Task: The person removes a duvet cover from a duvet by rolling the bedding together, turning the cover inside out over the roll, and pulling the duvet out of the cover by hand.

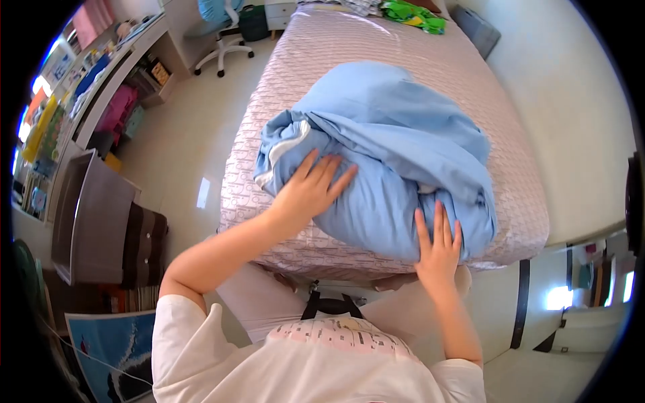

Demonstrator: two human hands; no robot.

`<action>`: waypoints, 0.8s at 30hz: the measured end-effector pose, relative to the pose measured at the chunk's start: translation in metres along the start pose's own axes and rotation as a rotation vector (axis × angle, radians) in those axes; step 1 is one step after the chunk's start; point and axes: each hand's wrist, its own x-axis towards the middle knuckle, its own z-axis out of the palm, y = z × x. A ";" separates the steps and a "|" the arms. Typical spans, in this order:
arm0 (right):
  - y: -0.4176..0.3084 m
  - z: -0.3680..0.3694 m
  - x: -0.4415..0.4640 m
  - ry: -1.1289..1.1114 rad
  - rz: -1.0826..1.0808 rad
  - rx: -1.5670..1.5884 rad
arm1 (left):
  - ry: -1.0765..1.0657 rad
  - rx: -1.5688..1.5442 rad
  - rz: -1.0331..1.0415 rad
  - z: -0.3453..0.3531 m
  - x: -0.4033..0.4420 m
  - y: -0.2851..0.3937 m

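Note:
A bulky blue quilt (376, 195) lies rolled and folded in a heap on the near end of the bed (322, 60). White edging shows at its left end. My left hand (312, 188) rests on the quilt's near left part, fingers spread and pointing away from me. On the near right side, my right hand (438, 248) lies against the quilt with its fingers apart. Both palms press on the fabric without gripping it. Folds hide whatever is inside the bundle.
Green cloth (413, 17) lies at the bed's far end. A desk (121, 67) with shelves runs along the left, with an office chair (222, 50) behind. A grey bin-like container (94, 221) stands nearer, left of the bed. A white wall (564, 101) borders the right.

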 end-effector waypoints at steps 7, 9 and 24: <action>0.066 -0.044 0.080 -0.069 -0.154 0.427 | -0.411 -0.429 0.248 -0.069 0.075 -0.065; 0.079 -0.078 0.080 -0.132 -0.171 0.499 | -0.422 -0.556 0.284 -0.098 0.065 -0.066; 0.056 -0.046 0.033 -0.270 -0.253 0.595 | -0.021 -0.236 0.015 -0.046 0.046 0.010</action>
